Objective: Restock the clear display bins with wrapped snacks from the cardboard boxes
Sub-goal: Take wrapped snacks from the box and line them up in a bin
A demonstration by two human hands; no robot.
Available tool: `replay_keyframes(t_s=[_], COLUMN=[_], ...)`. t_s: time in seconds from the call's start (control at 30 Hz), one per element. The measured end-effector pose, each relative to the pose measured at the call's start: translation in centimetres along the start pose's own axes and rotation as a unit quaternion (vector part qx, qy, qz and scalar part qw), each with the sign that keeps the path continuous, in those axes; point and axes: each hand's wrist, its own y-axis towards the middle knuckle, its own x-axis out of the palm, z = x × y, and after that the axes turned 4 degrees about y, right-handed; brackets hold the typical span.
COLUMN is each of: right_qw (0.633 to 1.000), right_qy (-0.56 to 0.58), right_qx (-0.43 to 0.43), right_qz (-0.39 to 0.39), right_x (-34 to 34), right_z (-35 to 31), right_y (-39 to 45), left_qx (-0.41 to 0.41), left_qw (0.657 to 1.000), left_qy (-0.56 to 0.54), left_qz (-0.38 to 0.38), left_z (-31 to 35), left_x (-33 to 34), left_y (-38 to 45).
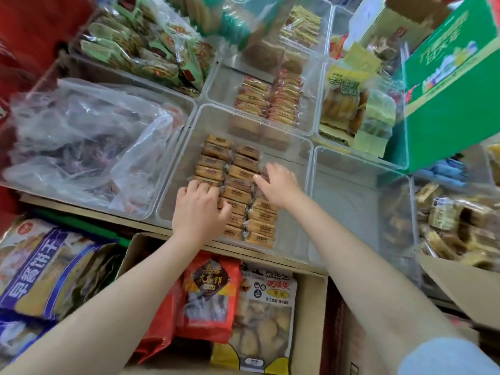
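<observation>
Snack packets (238, 190), brown and individually wrapped, are laid in rows on the floor of the centre clear bin (303, 147), each packet's long axis running left to right, the rows running away from the viewer. Left hand (198, 209) is pressed on the near-left rows, fingers curled over packet edges; whether one is actually gripped cannot be told. Right hand (278, 185) is laid flatter, fingers spread on the right-hand row (nothing seen pinched). Open floor is left on the bin's right side, nearer the right hand, so the next row is judged to go there. Beyond, the neighbouring empty bin (359, 201); below, the cardboard box (308, 315) of bagged snacks.
</observation>
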Motion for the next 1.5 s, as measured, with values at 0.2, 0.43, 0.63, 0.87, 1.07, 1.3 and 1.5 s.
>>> replay_keyframes(t_s=[0.2, 0.43, 0.63, 0.87, 1.07, 1.3, 1.5], right_qw=[0.986, 0.956, 0.947, 0.955, 0.941, 0.838, 0.732], right_qy=[0.135, 0.119, 0.173, -0.008, -0.039, 0.477, 0.624], right_qx=[-0.075, -0.063, 0.073, 0.130, 0.100, 0.013, -0.102], right_qz=[0.054, 0.262, 0.262, -0.267, -0.321, -0.265, -0.253], right_x=[-6.9, -8.5, -3.4, 5.6, 6.5, -7.3, -11.3], right_z=[4.2, 16.9, 28.9, 36.7, 37.6, 35.8, 28.7], right_y=[-15.8, -32.5, -39.4, -38.2, -36.8, -38.7, -36.1], left_qx=[-0.038, 0.161, 0.166, 0.100, 0.080, 0.052, -0.039], left_qw=[0.996, 0.918, 0.838, 0.829, 0.838, 0.854, 0.880], left_qy=[-0.076, -0.336, -0.460, -0.507, -0.497, -0.476, -0.461], left_qz=[0.016, -0.133, -0.244, -0.213, -0.211, -0.205, -0.103], left_z=[1.5, 22.2, 34.3, 36.0, 36.5, 34.3, 26.9], left_x=[0.0, -1.9, -0.3, 0.5, -0.4, -1.4, -2.1], left_y=[-1.6, -15.2, -24.1, -24.9, -25.6, -25.1, -20.8])
